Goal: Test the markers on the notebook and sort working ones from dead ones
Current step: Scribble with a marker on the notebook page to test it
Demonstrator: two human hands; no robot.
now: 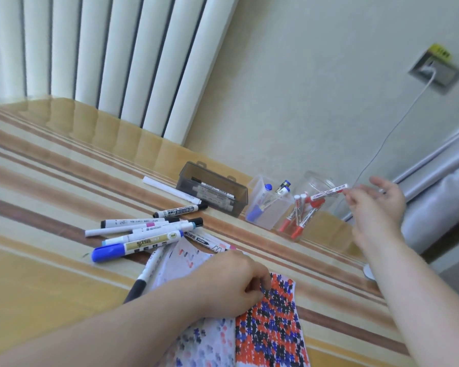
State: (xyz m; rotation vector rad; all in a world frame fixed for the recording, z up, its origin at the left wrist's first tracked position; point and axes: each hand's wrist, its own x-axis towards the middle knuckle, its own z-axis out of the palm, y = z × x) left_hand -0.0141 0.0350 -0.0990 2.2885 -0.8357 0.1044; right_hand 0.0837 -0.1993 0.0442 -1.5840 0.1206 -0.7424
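A red marker goes toward the clear jar while the other hand keeps the notebook flat.

The right hand (374, 200) pinches the tail end of a red-capped marker (329, 193) with its fingers (351, 198), holding it over the mouth of the clear jar (317, 197). I think it is best to bring the cap end down inside the rim before letting go, so the marker slides in beside the others and does not knock the jar. The left hand (231, 282) rests with curled fingers on the notebook (270, 327), whose page is full of red, blue and black test marks; whether it pinches the page, I cannot tell. The jar already holds several red markers. Just beside it, a frosted cup (266, 207) holds blue-capped ones, and a grey box (212, 193) holds black ones. Untested markers (141, 231) lie loose on the counter (51, 181), near the notebook.
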